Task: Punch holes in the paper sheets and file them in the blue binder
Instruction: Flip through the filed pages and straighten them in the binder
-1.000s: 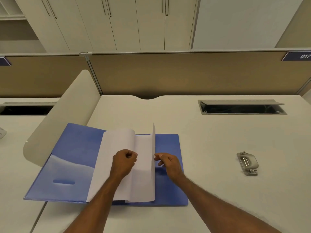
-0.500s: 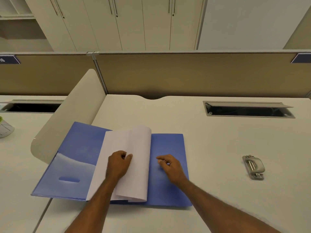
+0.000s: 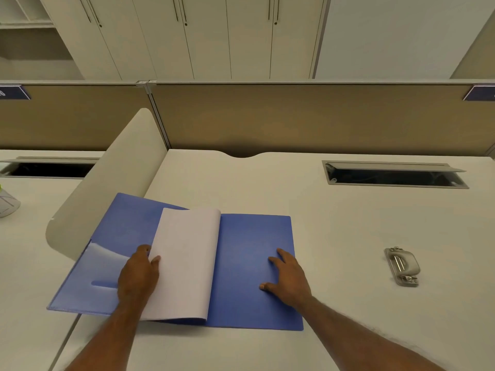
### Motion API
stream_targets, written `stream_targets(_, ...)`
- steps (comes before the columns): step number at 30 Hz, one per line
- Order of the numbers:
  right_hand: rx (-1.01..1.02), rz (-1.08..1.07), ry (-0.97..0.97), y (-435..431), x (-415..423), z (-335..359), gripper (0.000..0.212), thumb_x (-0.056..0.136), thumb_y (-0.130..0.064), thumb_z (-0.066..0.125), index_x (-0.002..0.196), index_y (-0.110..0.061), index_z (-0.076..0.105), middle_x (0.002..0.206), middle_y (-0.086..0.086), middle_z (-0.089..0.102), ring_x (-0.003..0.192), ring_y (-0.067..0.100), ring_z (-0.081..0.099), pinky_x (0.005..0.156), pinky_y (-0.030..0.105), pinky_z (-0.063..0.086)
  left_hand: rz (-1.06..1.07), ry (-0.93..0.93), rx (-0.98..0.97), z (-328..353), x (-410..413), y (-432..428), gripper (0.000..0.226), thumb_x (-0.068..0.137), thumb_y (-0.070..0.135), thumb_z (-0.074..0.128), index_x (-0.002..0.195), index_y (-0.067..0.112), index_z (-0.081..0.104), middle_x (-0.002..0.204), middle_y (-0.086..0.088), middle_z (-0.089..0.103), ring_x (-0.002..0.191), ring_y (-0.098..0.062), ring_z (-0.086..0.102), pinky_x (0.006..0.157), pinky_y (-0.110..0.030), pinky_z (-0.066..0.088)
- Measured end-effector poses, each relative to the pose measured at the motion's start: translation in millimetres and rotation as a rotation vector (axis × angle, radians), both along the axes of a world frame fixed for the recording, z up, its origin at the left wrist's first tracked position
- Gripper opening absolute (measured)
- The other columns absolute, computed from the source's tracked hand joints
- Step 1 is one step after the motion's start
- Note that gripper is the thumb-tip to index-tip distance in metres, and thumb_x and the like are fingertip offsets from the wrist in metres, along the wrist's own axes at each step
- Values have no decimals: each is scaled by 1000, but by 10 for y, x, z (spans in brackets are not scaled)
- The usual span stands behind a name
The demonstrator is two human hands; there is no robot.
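Here we see open blue plastic binder [image 3: 254, 263] flat on desk; white paper sheets [image 3: 184, 261] rolled over spine, long axis away from us. Left hand [image 3: 138, 277] pinches their left edge; right hand [image 3: 288, 278] spread, empty, on right cover.

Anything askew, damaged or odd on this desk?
Nothing damaged or spilled. The open blue plastic binder sticks out over the near desk edge, and its left cover leans on the curved beige divider. The white paper sheets bow upward.

Office — desk partition [image 3: 294, 116], cabinets [image 3: 214, 36], cable tray [image 3: 393, 174].
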State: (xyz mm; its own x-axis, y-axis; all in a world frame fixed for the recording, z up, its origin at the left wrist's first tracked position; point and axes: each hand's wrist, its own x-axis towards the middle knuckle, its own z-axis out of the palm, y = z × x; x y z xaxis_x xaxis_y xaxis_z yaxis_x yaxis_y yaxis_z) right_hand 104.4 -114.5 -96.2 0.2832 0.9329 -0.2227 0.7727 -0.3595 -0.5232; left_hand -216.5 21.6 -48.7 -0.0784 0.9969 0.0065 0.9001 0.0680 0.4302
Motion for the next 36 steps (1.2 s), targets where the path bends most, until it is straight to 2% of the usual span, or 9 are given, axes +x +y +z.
stream_targets(3, -3, -13, 15, 6, 2, 12, 89, 70, -57, 73, 144, -25, 37, 160, -3, 16, 147, 17, 17, 119, 33, 22, -13, 39, 43, -36, 0, 5, 45, 85, 19, 66, 125, 8, 49, 117, -21, 56, 99, -42, 59, 80, -53, 50)
stream_targets(7, -9, -17, 10, 15, 8, 20, 89, 69, -57, 74, 144, -26, 38, 160, -4, 17, 146, 17, 18, 118, 33, 22, -83, 235, 82, -79, 14, 22, 33, 80, 19, 71, 109, 4, 66, 106, -19, 58, 88, -35, 60, 74, -47, 51)
stream_targets(11, -23, -24, 15, 22, 8, 34, 89, 68, -57, 75, 143, -27, 38, 159, -4, 18, 146, 17, 19, 118, 33, 23, -168, 216, 146, -188, 35, 17, 32, 88, 32, 59, 107, 9, 70, 117, -15, 60, 106, -35, 56, 88, -50, 45)
stream_targets(16, -38, -27, 26, 16, 4, 49, 89, 67, -58, 75, 142, -28, 38, 159, -5, 18, 145, 17, 20, 117, 33, 24, -455, 32, 24, -253, 272, -113, 93, 76, 81, 10, 137, 21, 48, 148, -3, 42, 141, -23, 31, 115, -43, 21)
stream_targets(19, -45, -28, 30, 23, 0, 70, 89, 66, -58, 75, 142, -28, 38, 158, -5, 19, 145, 17, 21, 117, 33, 24, -579, -37, -55, -249, 497, -237, 106, 66, 90, 0, 147, 27, 27, 156, 7, 23, 147, -13, 12, 118, -34, 2)
stream_targets(25, -70, -10, 27, 35, -8, 87, 83, 72, -63, 66, 142, -27, 38, 159, -3, 18, 146, 18, 20, 117, 34, 24, -755, 48, -39, -283, 905, -444, 89, 73, 86, 18, 149, 38, 7, 157, 20, -4, 146, -9, -16, 119, -42, -8)
stream_targets(27, -72, -35, 50, 45, -52, 155, 87, 74, -81, 41, 141, -25, 42, 158, -3, 22, 145, 17, 22, 117, 34, 24, -795, 112, -35, -310, 1024, -511, 91, 73, 85, 22, 149, 39, 3, 157, 19, -11, 144, -11, -24, 118, -46, -9)
stream_targets(30, -24, -133, 117, 92, -79, 181, 121, 52, -94, -1, 138, -22, 47, 156, -1, 30, 143, 17, 27, 116, 36, 25, -852, 140, -4, -342, 1165, -591, 91, 76, 83, 29, 150, 37, 2, 158, 13, -16, 143, -16, -27, 118, -52, -5)
stream_targets(36, -17, -194, 208, 118, -108, 273, 105, 63, -90, 12, 135, -23, 48, 148, -1, 43, 136, 19, 40, 113, 39, 31, -897, -98, 123, -256, 1427, -746, 84, 88, 63, 45, 151, 29, 2, 160, 6, -12, 147, -15, -16, 119, -42, 1)
